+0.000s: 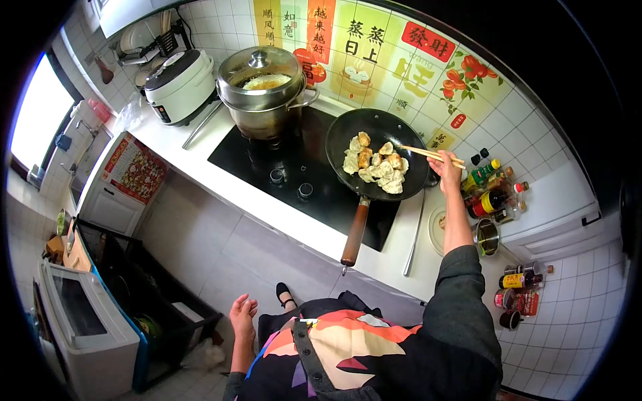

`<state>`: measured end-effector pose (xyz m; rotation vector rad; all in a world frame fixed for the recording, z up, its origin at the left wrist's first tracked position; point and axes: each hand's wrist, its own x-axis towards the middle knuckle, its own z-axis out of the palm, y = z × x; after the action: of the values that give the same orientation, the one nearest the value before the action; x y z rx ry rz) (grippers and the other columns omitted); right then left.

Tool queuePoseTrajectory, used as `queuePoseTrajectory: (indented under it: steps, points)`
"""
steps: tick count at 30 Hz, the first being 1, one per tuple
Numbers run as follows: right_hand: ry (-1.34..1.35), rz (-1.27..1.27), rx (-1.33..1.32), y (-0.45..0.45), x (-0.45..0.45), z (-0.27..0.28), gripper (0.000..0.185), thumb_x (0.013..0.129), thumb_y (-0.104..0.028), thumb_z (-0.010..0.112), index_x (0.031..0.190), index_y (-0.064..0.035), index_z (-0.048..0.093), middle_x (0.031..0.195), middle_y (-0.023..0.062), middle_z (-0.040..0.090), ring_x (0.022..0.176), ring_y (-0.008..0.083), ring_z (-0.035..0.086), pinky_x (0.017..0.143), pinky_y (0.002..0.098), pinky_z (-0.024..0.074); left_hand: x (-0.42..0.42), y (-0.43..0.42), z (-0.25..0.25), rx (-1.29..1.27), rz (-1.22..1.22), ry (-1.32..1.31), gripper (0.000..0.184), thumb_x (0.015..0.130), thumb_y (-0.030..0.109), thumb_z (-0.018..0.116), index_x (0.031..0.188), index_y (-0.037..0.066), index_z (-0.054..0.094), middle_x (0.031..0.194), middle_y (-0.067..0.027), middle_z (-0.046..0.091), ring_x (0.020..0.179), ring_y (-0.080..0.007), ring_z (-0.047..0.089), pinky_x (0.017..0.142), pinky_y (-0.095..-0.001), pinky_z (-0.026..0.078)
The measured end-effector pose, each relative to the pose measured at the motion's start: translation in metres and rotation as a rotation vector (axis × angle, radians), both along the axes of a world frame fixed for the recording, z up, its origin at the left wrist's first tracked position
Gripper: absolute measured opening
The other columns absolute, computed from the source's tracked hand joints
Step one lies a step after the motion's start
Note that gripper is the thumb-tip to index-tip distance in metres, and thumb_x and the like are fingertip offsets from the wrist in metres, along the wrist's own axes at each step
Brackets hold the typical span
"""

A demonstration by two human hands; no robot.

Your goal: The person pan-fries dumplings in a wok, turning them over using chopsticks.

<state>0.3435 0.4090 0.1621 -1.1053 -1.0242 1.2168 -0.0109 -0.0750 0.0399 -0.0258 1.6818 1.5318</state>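
My right hand (449,171) is closed around a pair of wooden chopsticks (422,153), whose tips reach over the dark wok (341,134). In the wok lie several dumplings (384,172), some browned and some pale. The tips are close to the browned ones near the right side of the pile; contact is too small to tell. The wok sits on the black cooktop (267,160), its wooden handle (356,234) pointing toward my body. Low beside my body is my left hand (243,314), away from the counter, with its fingers loosely curled and nothing visible in them.
A lidded steamer pot (261,93) stands on the back-left burner, with a white rice cooker (179,88) further left. Bottles (491,200), a metal pot (486,236) and a plate (438,229) are at the right. A long utensil (415,237) lies beside the cooktop.
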Motion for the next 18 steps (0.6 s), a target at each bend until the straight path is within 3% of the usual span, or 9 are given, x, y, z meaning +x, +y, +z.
queuePoseTrajectory:
  steps: [6, 14, 18]
  points:
    - [-0.292, 0.24, -0.057, -0.036, -0.023, 0.013, 0.015, 0.081, -0.011, 0.041, 0.091, -0.0022, 0.048, 0.08, 0.0081, 0.054, 0.063, 0.0142, 0.058, 0.054, 0.0211, 0.0466, -0.001, 0.001, 0.002, -0.012, -0.006, 0.002, 0.02, 0.078, 0.006, 0.046, 0.097, 0.007, 0.049, 0.077, -0.0036, 0.056, 0.068, -0.0105, 0.054, 0.057, -0.0203, 0.042]
    - [-0.445, 0.234, -0.017, -0.051, -0.035, -0.003, 0.011, 0.079, -0.005, 0.043, 0.086, -0.0026, 0.05, 0.074, 0.0079, 0.056, 0.058, 0.0128, 0.058, 0.048, 0.02, 0.0467, 0.001, -0.005, -0.003, -0.025, 0.016, -0.009, 0.02, 0.078, 0.006, 0.045, 0.098, 0.007, 0.049, 0.075, -0.0039, 0.056, 0.067, -0.0108, 0.054, 0.057, -0.0201, 0.042]
    - [-0.602, 0.202, 0.205, -0.05, -0.047, -0.018, 0.009, 0.079, -0.007, 0.045, 0.081, -0.0003, 0.051, 0.072, 0.0085, 0.056, 0.059, 0.0137, 0.059, 0.048, 0.0219, 0.0463, 0.0, -0.004, -0.005, 0.013, 0.01, -0.02, 0.019, 0.078, 0.006, 0.045, 0.097, 0.007, 0.049, 0.076, -0.004, 0.056, 0.068, -0.0106, 0.053, 0.058, -0.0202, 0.041]
